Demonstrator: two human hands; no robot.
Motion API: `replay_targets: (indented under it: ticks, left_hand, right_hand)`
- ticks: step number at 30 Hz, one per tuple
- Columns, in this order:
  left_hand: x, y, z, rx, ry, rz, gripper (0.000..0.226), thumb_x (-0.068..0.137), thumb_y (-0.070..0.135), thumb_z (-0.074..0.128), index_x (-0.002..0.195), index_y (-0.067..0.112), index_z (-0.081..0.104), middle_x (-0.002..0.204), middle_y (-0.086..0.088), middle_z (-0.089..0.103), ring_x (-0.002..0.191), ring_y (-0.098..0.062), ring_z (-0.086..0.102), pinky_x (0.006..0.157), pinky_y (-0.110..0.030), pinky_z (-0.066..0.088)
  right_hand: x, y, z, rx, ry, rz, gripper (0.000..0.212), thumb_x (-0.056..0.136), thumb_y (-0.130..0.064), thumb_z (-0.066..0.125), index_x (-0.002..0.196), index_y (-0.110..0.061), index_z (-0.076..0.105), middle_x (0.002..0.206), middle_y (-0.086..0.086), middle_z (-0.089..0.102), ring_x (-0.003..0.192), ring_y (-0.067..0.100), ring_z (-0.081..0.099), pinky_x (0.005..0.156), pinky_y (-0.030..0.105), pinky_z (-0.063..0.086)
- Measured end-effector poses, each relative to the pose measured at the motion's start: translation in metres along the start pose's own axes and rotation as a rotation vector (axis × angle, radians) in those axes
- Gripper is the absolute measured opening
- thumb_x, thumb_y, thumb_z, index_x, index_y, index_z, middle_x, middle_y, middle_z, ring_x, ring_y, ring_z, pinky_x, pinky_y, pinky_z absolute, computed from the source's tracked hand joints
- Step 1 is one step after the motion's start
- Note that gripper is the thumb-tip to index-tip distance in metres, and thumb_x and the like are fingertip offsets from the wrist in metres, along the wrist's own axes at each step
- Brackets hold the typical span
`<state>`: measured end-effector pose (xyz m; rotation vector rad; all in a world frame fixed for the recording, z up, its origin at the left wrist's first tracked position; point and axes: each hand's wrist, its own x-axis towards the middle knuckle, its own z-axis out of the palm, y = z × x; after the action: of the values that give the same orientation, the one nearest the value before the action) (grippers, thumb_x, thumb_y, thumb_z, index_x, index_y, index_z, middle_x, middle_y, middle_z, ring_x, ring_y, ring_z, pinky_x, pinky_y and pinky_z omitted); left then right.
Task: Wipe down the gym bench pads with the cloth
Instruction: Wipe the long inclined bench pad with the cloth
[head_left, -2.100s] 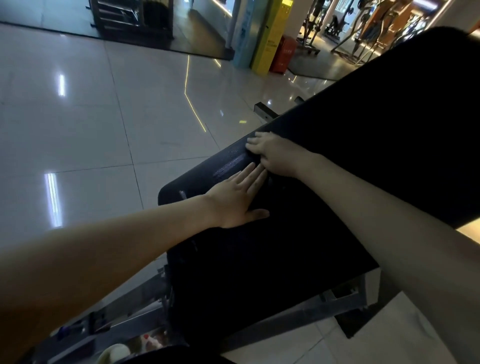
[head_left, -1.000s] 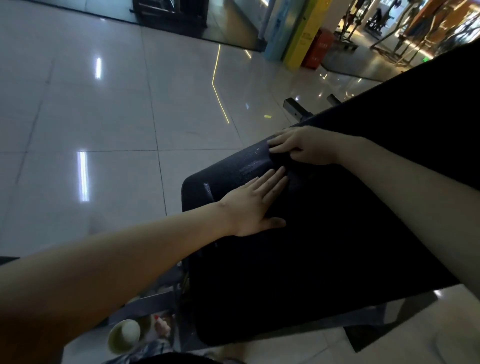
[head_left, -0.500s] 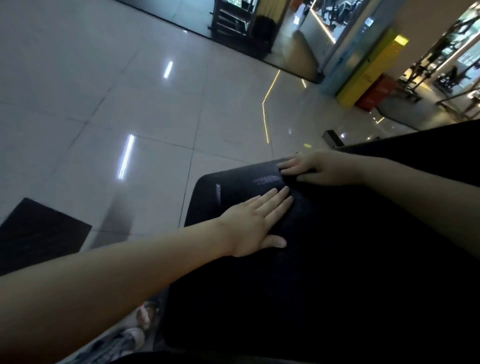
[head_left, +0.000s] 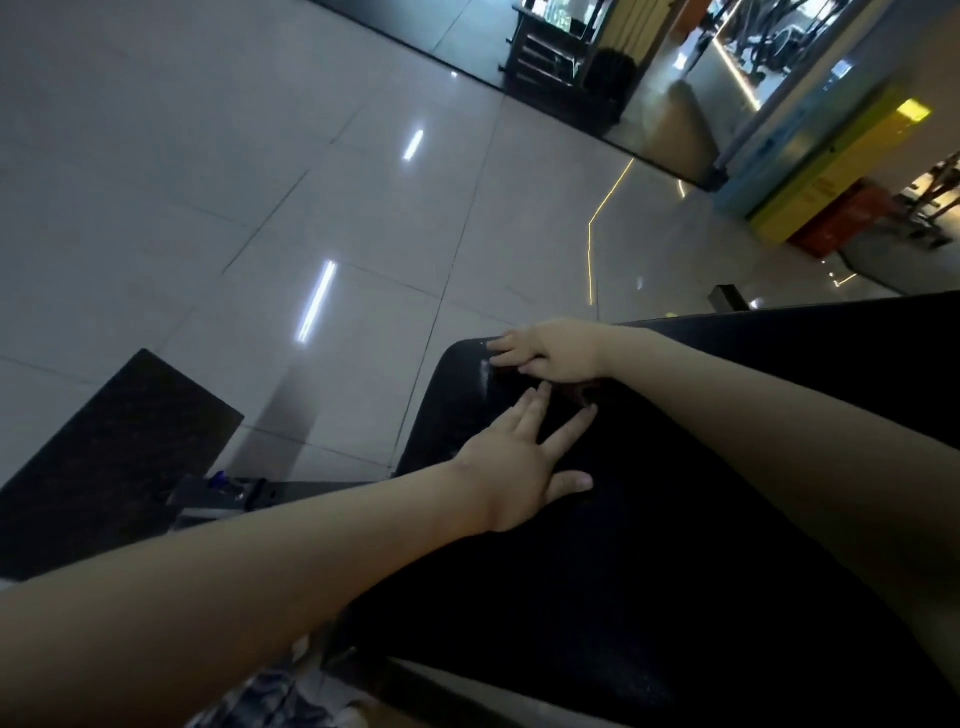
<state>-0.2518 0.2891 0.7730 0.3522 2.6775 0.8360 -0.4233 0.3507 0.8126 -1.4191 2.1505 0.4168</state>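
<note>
Grip: nothing is clasped; left hand (head_left: 519, 470) and right hand (head_left: 553, 353) are laid flat, fingers straight.
Pad (head_left: 675, 571): lower right, under both hands.
Cloth: cannot be told on the dark pad.
Left arm: outstretched, fingers spread.
Right hand: set at the far corner.
Floor (head_left: 260, 182): glossy tiles.

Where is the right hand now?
In the head view, right of centre, the right hand rests on the far corner of the bench pad, just beyond the left hand.
</note>
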Motion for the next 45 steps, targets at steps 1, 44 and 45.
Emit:
replay_targets:
  ticks: [1,44,45]
  left_hand:
    - [0.000,0.000,0.001,-0.010,0.005,0.000,0.071,0.100,0.058,0.027,0.154,0.036,-0.014,0.160,-0.014,-0.026,0.149,-0.024,-0.023,0.123,-0.042,0.001]
    - [-0.026,-0.046,0.000,0.047,-0.030,0.016,0.096,0.086,0.077,0.040,0.156,0.034,-0.010,0.161,-0.021,-0.017,0.151,-0.031,-0.014,0.120,-0.055,-0.007]
    - [-0.030,-0.051,0.002,0.024,-0.014,-0.005,0.099,0.086,0.076,0.042,0.157,0.029,-0.008,0.162,-0.019,-0.018,0.151,-0.030,-0.014,0.121,-0.053,-0.007]
  right_hand:
    - [-0.016,0.004,-0.002,0.015,-0.001,0.005,0.046,0.100,-0.006,0.045,0.144,-0.016,0.044,0.158,0.001,0.028,0.146,0.017,0.023,0.118,0.025,0.013]
    - [-0.053,0.010,-0.006,0.056,0.000,0.123,0.047,0.099,-0.004,0.046,0.143,-0.020,0.046,0.155,-0.008,0.029,0.148,0.014,0.016,0.117,0.025,0.005]
    - [-0.040,0.004,-0.004,0.053,-0.009,0.124,0.047,0.100,-0.005,0.044,0.144,-0.019,0.045,0.156,-0.007,0.029,0.148,0.015,0.016,0.115,0.022,0.004]
